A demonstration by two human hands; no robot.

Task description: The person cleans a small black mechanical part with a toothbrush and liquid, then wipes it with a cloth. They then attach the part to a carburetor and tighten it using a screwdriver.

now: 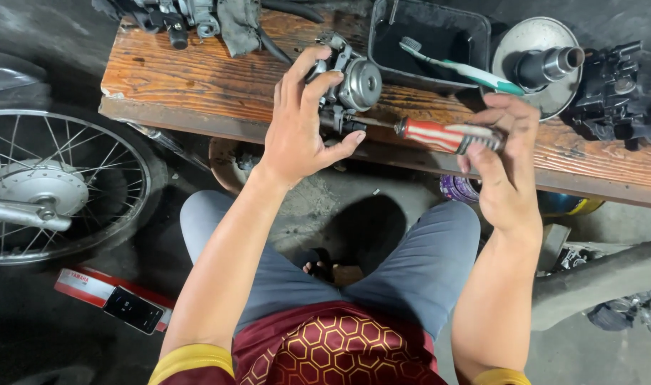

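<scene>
The carburetor [347, 85] was a grimy grey metal casting with a round silver cap, resting at the front edge of the wooden bench [197, 85]. My left hand [300, 125] curled over it, fingers wrapped on its top and thumb pressed below. My right hand [500, 160] gripped the red-and-white handle of the screwdriver [439, 135], fingers closed tight, its shaft lying level and its tip against the carburetor's side.

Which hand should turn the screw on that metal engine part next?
The right hand, probably. It already holds the red-and-white screwdriver, whose tip sits against the metal engine part. The left hand is busy steadying that part on the wooden bench.
</scene>
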